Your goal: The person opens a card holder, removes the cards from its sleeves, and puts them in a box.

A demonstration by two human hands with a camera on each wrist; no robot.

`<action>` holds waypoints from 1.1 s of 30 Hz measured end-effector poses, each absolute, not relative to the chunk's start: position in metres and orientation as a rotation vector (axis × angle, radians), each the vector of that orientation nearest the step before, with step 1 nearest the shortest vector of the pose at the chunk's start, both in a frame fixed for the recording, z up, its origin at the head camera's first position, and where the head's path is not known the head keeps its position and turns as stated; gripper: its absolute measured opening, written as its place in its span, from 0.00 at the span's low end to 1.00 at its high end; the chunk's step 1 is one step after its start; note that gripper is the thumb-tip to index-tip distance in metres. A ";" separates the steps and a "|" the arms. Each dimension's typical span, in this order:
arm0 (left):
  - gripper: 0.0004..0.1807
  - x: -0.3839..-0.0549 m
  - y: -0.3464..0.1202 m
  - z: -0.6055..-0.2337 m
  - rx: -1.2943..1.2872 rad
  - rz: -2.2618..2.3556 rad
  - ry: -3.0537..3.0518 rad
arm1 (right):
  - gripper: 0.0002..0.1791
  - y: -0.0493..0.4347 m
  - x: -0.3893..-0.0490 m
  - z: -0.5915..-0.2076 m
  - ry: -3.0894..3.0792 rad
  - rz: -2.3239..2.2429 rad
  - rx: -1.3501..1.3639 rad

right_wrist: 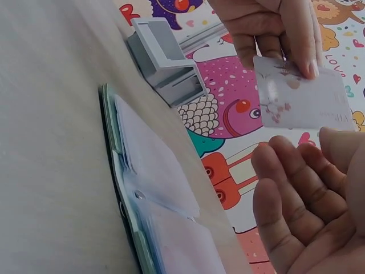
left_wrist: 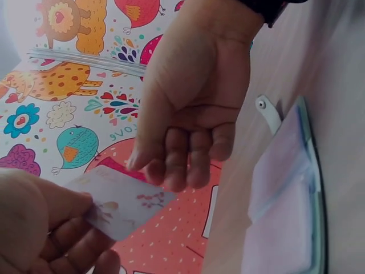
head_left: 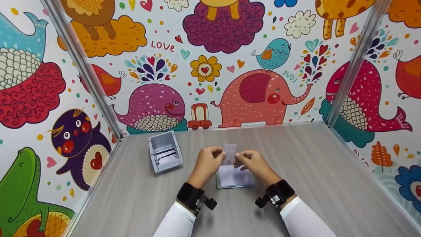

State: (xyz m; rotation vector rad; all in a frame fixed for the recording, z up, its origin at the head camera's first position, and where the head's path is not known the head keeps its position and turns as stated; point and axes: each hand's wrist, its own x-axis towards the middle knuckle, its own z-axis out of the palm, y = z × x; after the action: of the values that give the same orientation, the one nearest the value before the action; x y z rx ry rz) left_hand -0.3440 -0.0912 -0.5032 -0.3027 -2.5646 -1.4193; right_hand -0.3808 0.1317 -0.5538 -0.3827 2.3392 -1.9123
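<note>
A small pale card (head_left: 229, 154) with a printed floral pattern is held up above the table. My left hand (head_left: 209, 161) pinches it by one edge between thumb and fingers. At the card's opposite edge is my right hand (head_left: 255, 163), its fingers loosely bent; in the right wrist view its thumb (right_wrist: 336, 145) lies close to the edge, and contact is unclear. Below the hands, an open card holder (head_left: 236, 177) with clear sleeves lies on the table. Its snap strap (left_wrist: 270, 112) sticks out in the left wrist view.
A grey open box (head_left: 165, 151) with several cards or slips inside stands on the table (head_left: 131, 200), left of the hands. Walls (head_left: 204, 92) printed with cartoon animals enclose the table at the back and both sides.
</note>
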 end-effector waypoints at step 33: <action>0.06 -0.349 -0.223 -0.476 -0.112 -0.375 -2.450 | 0.12 0.137 -0.372 -0.549 2.806 -1.148 -0.390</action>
State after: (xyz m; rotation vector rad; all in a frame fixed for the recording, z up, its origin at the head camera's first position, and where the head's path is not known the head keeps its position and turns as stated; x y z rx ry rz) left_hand -0.3490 -0.2233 -0.4761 -0.1122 -2.4498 -0.3751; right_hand -0.3719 0.1366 -0.5492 -0.3900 2.8056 -1.1476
